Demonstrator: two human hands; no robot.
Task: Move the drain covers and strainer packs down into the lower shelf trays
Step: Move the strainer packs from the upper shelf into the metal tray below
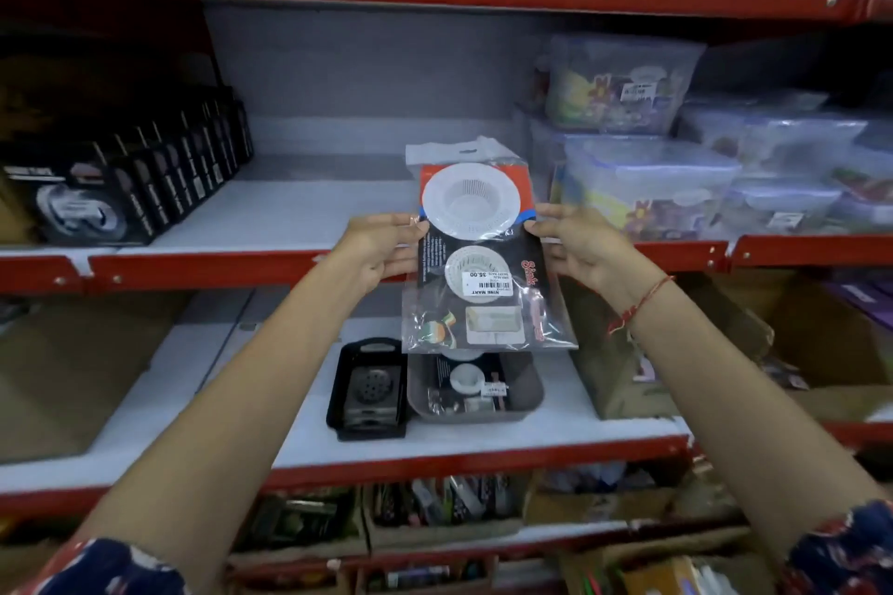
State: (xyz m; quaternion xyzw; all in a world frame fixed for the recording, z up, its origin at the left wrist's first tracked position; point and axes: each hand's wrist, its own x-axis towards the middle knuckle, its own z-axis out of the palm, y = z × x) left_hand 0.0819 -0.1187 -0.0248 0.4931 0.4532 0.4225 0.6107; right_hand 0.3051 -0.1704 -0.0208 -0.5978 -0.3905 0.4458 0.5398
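On the lower shelf, the black tray (pixel 368 389) on the left already holds what look like drain covers, the top one showing a round perforated disc. Just beside it on its right, the grey tray (pixel 476 384) has at least one strainer pack lying in it, so by my reading you are well into the job, with both trays begun.

Your left hand (pixel 381 251) grips the left edge of the strainer pack (pixel 483 256), thumb in front and fingers closed behind it. The pack hangs in mid-air in front of the middle shelf's red edge (pixel 203 268), directly above the grey tray and clear of it. Its long axis runs nearly upright, tilted slightly. The hang-hole header points up and away from you; the large white strainer sits at the top, the smaller one and the price label below, the label reading sideways.

Your right hand (pixel 582 246) pinches the right edge the same way.

What I judge is left: lowering this pack into the grey tray. The middle shelf behind it looks bare of further packs, though the pack hides part of it.
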